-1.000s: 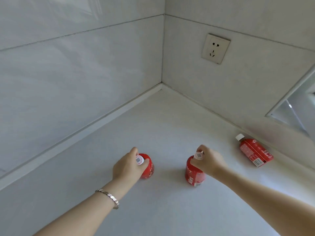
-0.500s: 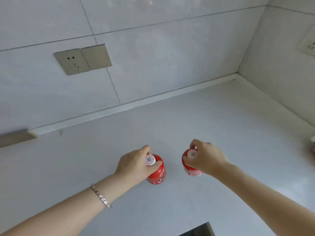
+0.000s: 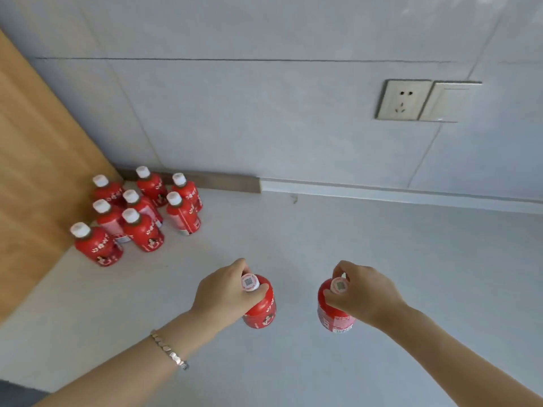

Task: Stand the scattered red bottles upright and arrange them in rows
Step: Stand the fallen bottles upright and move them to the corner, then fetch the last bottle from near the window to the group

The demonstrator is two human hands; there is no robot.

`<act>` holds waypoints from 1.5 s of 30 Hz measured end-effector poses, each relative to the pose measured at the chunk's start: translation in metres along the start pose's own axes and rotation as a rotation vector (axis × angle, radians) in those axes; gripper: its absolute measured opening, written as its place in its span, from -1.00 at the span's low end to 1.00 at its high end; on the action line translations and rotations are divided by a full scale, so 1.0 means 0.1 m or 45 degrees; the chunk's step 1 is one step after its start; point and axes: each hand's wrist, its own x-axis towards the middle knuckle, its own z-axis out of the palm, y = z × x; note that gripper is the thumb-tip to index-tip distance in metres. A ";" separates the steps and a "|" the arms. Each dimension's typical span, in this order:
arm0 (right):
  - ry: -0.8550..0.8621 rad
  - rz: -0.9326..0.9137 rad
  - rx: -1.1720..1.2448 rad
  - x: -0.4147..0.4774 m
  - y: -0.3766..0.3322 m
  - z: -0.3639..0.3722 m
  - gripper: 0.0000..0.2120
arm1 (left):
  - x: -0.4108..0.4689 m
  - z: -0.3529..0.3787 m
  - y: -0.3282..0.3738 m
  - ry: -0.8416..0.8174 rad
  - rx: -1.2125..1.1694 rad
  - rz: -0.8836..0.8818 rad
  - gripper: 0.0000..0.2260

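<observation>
My left hand (image 3: 224,293) grips an upright red bottle (image 3: 263,311) by its neck, just under the white cap. My right hand (image 3: 363,290) holds a second upright red bottle (image 3: 333,317) the same way. The two bottles are a hand's width apart, above the white counter (image 3: 293,245). At the far left stands a group of several upright red bottles (image 3: 141,212) with white caps, set in rows in the corner.
A wooden panel (image 3: 38,160) rises at the left, right beside the bottle group. The grey tiled wall (image 3: 264,113) at the back carries a socket and switch plate (image 3: 426,101). A bracelet is on my left wrist.
The view has swung left, with both hands carrying their bottles that way. The lying bottle at the right has left the view, and the bottle group and wooden panel have come into sight.
</observation>
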 end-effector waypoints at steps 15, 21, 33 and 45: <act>-0.249 -0.203 0.077 1.67 -3.03 1.40 -0.61 | 0.39 -1.17 -2.65 0.311 -0.033 -0.484 -0.74; -0.117 -0.176 0.145 1.79 -3.24 1.57 -0.73 | 0.59 -1.13 -2.88 0.266 -0.042 -0.485 -0.75; -0.447 -0.074 -0.192 1.42 -2.54 1.46 -0.68 | 0.95 -1.15 -2.75 0.025 0.282 -0.292 -0.67; -0.320 0.221 0.010 0.70 -1.29 0.96 -0.69 | 0.83 -0.43 -1.05 -0.700 -0.006 0.150 -0.84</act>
